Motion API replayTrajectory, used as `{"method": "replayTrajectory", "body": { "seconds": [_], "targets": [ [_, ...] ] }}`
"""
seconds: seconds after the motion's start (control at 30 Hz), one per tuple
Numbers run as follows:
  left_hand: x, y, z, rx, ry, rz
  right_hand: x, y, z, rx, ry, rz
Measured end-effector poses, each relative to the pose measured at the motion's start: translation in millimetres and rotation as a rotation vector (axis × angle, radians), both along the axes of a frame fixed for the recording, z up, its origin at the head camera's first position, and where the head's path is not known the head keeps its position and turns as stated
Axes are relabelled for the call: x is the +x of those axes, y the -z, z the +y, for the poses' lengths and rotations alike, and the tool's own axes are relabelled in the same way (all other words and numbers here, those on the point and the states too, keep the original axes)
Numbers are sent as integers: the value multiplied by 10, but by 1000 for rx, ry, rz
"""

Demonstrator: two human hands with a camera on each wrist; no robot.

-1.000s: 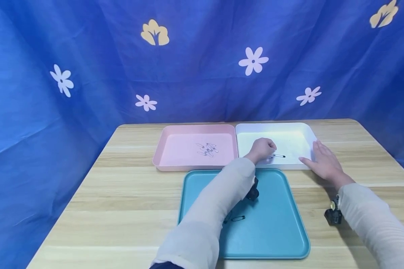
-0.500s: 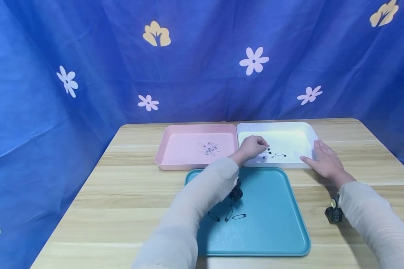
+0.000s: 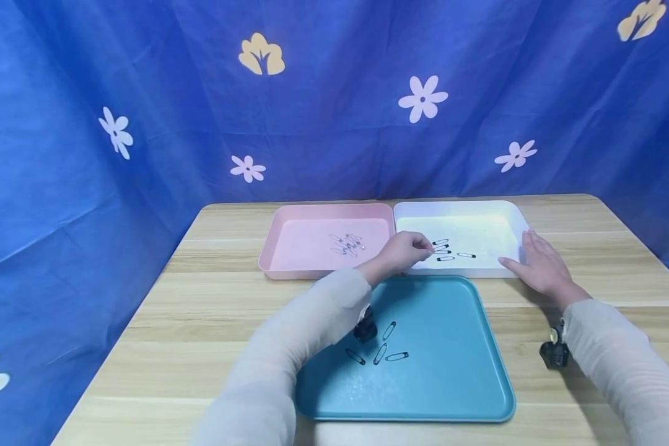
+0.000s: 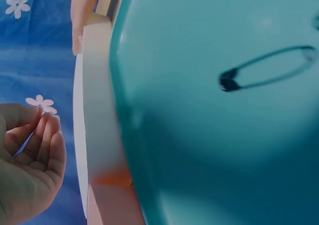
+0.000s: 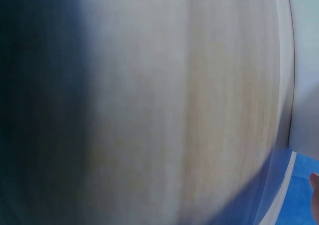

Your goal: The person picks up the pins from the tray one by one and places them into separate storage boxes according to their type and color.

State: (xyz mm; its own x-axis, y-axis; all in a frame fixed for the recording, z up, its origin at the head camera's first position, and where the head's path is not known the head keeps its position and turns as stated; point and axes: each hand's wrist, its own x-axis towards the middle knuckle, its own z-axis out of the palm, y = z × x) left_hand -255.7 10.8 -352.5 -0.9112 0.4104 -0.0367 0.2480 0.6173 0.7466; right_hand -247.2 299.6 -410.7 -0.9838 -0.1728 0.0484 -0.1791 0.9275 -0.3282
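Left hand (image 3: 402, 251) loosely curled; right hand (image 3: 537, 267) flat.

Blue flowered cloth backdrop (image 3: 323, 124); light wooden table (image 3: 201, 310) in front

Blurred, cropped and covered parts

The right wrist view is a smear of pale wooden table (image 5: 199, 110), with only a fingertip of the right hand (image 5: 314, 182) at its edge. The left wrist view cuts off the flat teal plastic tray (image 4: 214, 150) and shows just the loosely curled left hand (image 4: 27, 160) (empty there). From the head, the left sleeve covers the teal tray's near left corner, and the silver safety pins (image 3: 347, 244) beyond that tray are too small to count.
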Motion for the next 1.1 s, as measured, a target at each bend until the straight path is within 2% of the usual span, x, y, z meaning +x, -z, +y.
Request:
{"method": "replayTrajectory", "body": {
  "seconds": [0.5, 0.83, 1.1],
  "targets": [
    [276, -27, -416, 19, 64, -62, 5, -19, 8, 0, -11, 11],
    [528, -30, -745, 103, 148, -108, 15, -7, -1, 10, -2, 7],
    [676, -28, -1035, 32, 255, -130, 4, 22, 7, -1, -1, 20]
  ]
}}
